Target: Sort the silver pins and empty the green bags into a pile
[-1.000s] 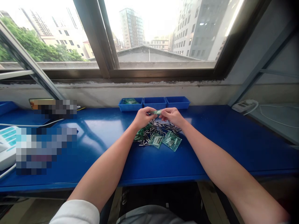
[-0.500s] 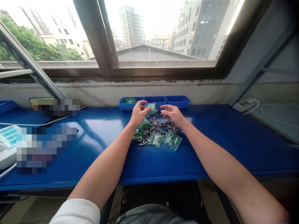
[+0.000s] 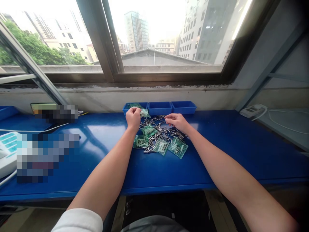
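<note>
My left hand is closed on a small green plastic bag, just in front of the left blue bin, which has green bags in it. My right hand hovers over the back right of a pile of short metal pins, its fingers curled together; whatever lies between the fingertips is too small to make out. Green bags with pins inside lie at the near side of the pile, one in the middle and another to its right. More green bags rest at the pile's left.
Two more blue bins, a middle one and a right one, stand against the wall. A white device and blurred items are at the left of the blue table. A white power strip lies at the far right.
My left hand has moved left with the green bag, from the middle bin to the left bin. My right hand has shifted only slightly.
</note>
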A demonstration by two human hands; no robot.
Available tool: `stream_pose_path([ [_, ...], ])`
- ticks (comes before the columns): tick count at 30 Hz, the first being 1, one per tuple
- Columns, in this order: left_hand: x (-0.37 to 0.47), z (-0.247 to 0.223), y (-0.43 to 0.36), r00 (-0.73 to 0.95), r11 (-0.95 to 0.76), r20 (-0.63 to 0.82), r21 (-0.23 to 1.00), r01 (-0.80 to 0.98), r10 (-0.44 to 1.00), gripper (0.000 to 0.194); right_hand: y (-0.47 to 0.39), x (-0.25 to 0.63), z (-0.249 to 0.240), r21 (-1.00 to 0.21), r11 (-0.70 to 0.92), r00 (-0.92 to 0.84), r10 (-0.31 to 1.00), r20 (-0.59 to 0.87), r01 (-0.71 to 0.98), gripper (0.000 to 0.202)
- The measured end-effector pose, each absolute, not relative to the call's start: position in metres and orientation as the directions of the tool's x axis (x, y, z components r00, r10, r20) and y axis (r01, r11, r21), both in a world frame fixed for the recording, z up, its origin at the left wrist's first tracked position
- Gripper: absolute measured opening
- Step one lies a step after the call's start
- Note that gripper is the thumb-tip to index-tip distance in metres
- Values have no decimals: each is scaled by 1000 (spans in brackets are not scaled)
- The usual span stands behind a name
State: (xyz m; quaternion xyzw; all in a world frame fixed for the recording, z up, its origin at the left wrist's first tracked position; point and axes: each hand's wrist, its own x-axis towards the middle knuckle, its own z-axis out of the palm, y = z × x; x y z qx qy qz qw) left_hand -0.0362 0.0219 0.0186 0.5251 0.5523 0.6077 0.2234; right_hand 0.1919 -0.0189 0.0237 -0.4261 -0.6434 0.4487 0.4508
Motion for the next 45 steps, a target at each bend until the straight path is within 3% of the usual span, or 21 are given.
stream_pose_path([
  [4,-33,26,24,-443,-354,345,933,65,828,44,-19,192,23,-954,239,-240,951,193,179,25],
  [9,-36,33,19,-188,-240,223,967,-78,957,72,-22,192,25,-939,260,-261,944,199,225,24],
  [11,-39,32,18,-149,-190,173,976,-110,974,73,-22,193,24,-930,275,-266,941,208,246,23],
  [15,-40,28,20,-203,-203,171,968,-148,964,57,-16,196,18,-896,331,-270,929,254,297,24],
  [18,-38,26,20,-220,-216,203,976,-35,954,43,-14,198,15,-837,385,-235,920,314,390,24],
  [20,-36,27,17,-222,-219,262,955,201,939,31,-15,198,17,-790,410,-203,912,356,456,21],
  [23,-34,30,9,-105,-214,342,771,600,934,14,-18,198,20,-733,427,-180,901,396,530,18],
  [26,-36,37,2,62,-189,222,613,767,973,11,-19,198,21,-701,428,-170,897,409,571,17],
  [31,-43,49,-6,168,-135,-36,437,889,985,30,-17,198,18,-669,445,-185,886,426,595,16],
  [36,-39,57,-13,116,-38,-216,336,941,970,41,-17,196,16,-642,454,-205,881,426,617,16],
  [41,-35,57,-17,100,-21,-184,387,922,978,35,-18,196,16,-632,469,-225,874,430,617,15],
  [45,-38,55,-17,92,-21,-106,537,843,990,29,-18,196,15,-628,476,-231,871,434,615,15],
])
